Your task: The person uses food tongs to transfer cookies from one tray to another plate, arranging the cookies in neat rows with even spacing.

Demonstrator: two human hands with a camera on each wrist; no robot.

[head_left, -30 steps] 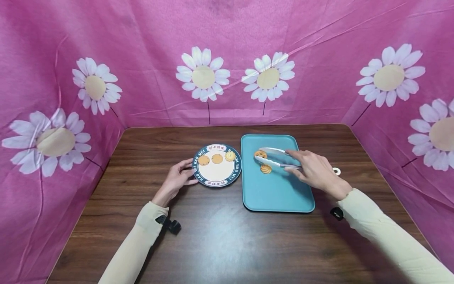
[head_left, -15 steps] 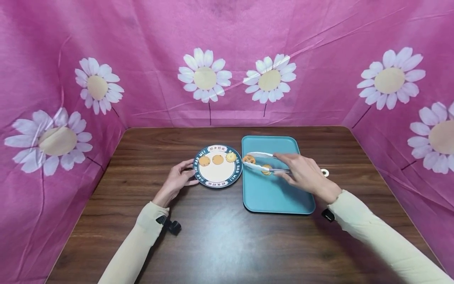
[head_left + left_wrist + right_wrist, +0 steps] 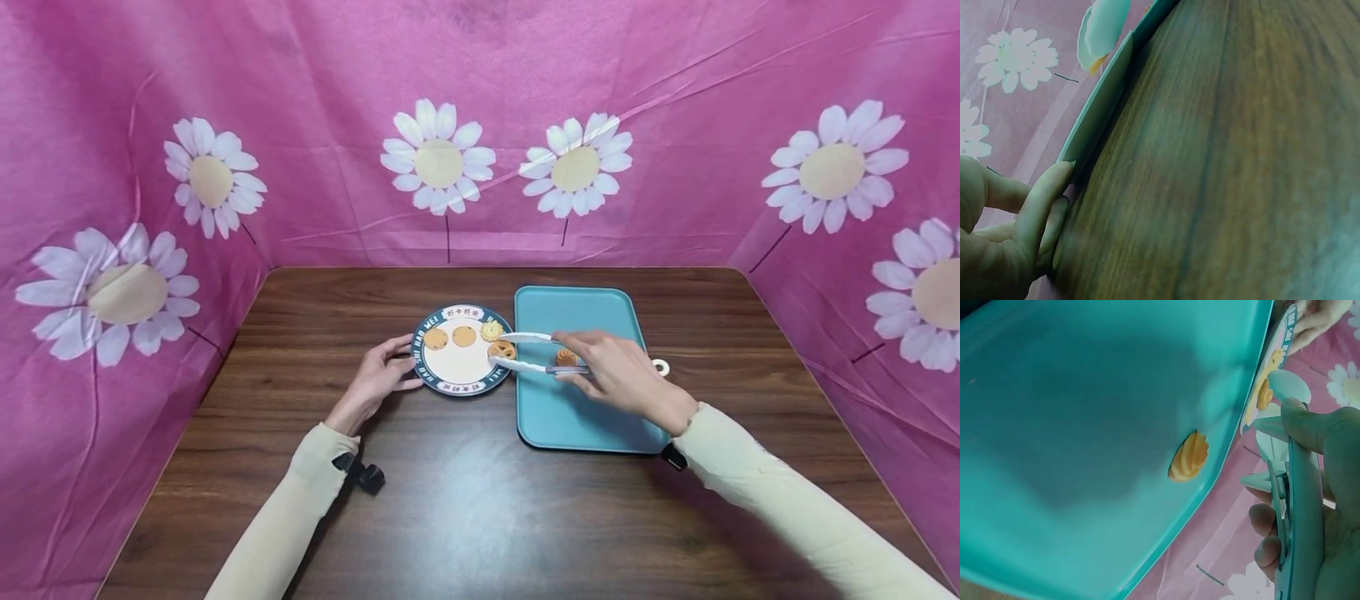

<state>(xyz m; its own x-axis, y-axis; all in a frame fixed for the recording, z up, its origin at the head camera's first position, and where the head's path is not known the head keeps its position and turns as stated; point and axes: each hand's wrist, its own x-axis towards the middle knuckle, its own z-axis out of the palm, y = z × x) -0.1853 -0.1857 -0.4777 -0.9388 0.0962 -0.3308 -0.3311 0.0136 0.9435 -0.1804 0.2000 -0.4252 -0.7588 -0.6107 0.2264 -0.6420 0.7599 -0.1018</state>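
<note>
My left hand (image 3: 377, 375) holds the left rim of a round plate (image 3: 456, 367) with a dark blue patterned border; its thumb and fingers meet the rim in the left wrist view. My right hand (image 3: 624, 371) grips white-tipped tongs (image 3: 531, 337), whose tips lie on either side of a pretzel-shaped cookie (image 3: 501, 351) over the plate's right part. On the plate are two round cookies (image 3: 463, 336) and a pale ruffled cookie (image 3: 491, 331). A swirled cookie (image 3: 1189, 456) lies on the teal tray (image 3: 573, 425), partly hidden behind the tongs in the head view.
The tray stands close to the plate's right side on a dark wood table (image 3: 360, 533). A pink cloth (image 3: 480, 67) with white daisies rises behind the table and at both sides. The tongs' white ring (image 3: 660, 367) sticks out past the right hand.
My right hand has moved left with the tongs, carrying the pretzel-shaped cookie from the tray to over the plate. The left hand stays at the plate's rim.
</note>
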